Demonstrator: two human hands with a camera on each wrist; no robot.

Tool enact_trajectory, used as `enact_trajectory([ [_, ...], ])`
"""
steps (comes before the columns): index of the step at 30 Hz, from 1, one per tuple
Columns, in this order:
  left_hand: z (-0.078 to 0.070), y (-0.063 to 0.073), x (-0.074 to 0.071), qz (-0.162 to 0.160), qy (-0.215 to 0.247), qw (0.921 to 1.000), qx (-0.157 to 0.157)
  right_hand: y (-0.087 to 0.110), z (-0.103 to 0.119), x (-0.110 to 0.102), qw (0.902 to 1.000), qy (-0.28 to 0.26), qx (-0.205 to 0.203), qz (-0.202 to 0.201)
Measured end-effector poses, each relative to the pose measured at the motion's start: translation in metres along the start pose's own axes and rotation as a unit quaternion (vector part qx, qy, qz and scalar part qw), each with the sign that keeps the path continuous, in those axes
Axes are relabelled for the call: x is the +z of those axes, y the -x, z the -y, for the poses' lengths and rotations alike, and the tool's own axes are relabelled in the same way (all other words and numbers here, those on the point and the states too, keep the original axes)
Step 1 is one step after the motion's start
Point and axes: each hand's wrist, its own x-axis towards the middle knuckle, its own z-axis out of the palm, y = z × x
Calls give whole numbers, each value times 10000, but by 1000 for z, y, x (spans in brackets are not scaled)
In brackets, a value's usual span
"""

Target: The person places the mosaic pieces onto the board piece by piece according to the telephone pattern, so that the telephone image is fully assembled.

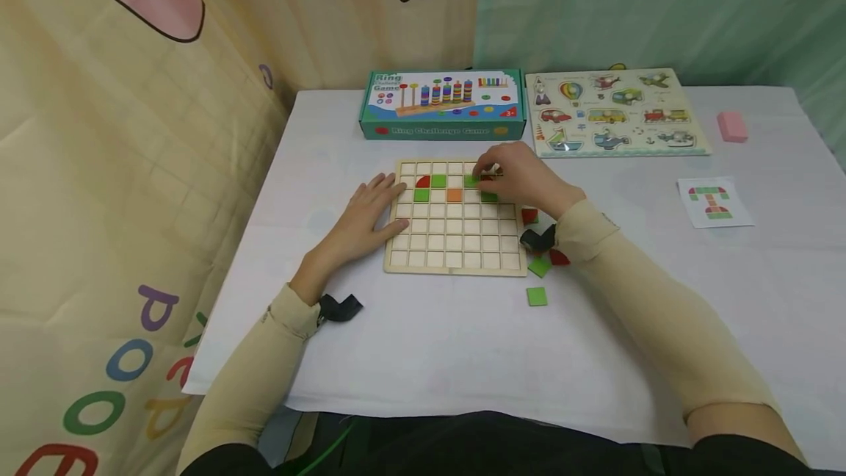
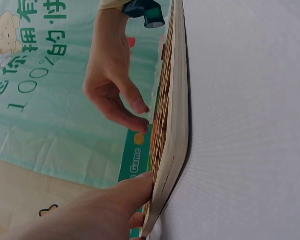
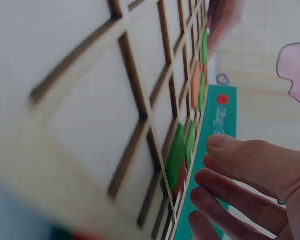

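A wooden grid board [image 1: 456,242] lies on the table. My left hand [image 1: 363,215] rests on its left edge, fingers extended and thumb on the rim. Over the board's upper right squares is my right hand [image 1: 525,176], its fingers bent and thumb apart from them. No piece shows between them in the left wrist view. Near its fingertips are a green square tile [image 1: 471,181], another green tile [image 1: 489,197] and a partly hidden red piece. Further left sit a red quarter-round tile [image 1: 423,182], green tiles [image 1: 438,181] and an orange tile [image 1: 454,195].
Loose red and green tiles [image 1: 537,296] lie right of the board, some partly hidden by the right wrist's black strap [image 1: 538,239]. A pattern card [image 1: 714,203] and pink block [image 1: 732,126] are at right. Behind stand a ring game box [image 1: 443,129] and a vehicle puzzle [image 1: 615,144].
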Motion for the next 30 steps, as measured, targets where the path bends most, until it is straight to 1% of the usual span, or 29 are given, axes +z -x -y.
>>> enact_trajectory([
  [5, 0, 0, 1, 36, -46, 10000, -9, 25, -18, -13, 9995, -211, 206, -99],
  [9, 1, -1, 2, 36, -95, 9999, -14, 47, -30, -21, 9993, -149, 333, -39],
  [13, 1, -2, 1, 59, -117, 9999, -35, 65, -37, -24, 9985, -111, 533, 47],
  [16, 1, -3, 1, 69, -107, 9999, -36, 75, -39, -21, 9980, -110, 608, 106],
  [21, 1, -3, 0, 45, -71, 10000, -2, 84, -35, -16, 9985, -33, 507, 179],
  [25, 3, -3, 1, 17, -79, 10000, 10, 85, -34, -12, 9991, 140, 375, 163],
  [30, 3, -2, 1, 10, -73, 10000, 7, 86, -35, -8, 9996, 179, 175, 107],
])
